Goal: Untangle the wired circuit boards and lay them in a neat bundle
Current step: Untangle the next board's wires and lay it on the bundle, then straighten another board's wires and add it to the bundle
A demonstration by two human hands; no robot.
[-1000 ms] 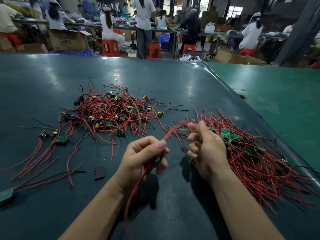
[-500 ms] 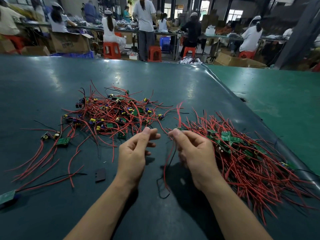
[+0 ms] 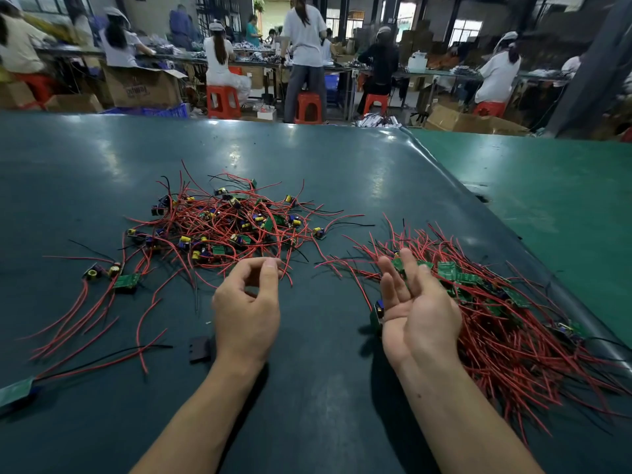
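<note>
A tangled pile of small circuit boards with red wires [image 3: 222, 230] lies at the middle of the dark green table [image 3: 307, 159]. To the right, a bundle of wired boards [image 3: 506, 323] lies with its red wires running roughly one way. My left hand [image 3: 246, 302] hovers at the near edge of the pile, its fingers loosely curled and holding nothing I can see. My right hand [image 3: 417, 309] is at the bundle's near-left edge, palm turned inward and fingers straight. One board with a blue part [image 3: 378, 309] lies just beside its thumb.
Loose wired boards [image 3: 126, 280] lie to the left, and another board [image 3: 15, 390] sits at the near-left edge. A small black piece [image 3: 199, 348] lies by my left wrist. A lighter green table [image 3: 547, 200] adjoins on the right. People work at benches beyond.
A second ago both hands held one wired board between them. It now lies at the bundle; my right hand has opened beside it and my left hand has moved toward the tangled pile.
</note>
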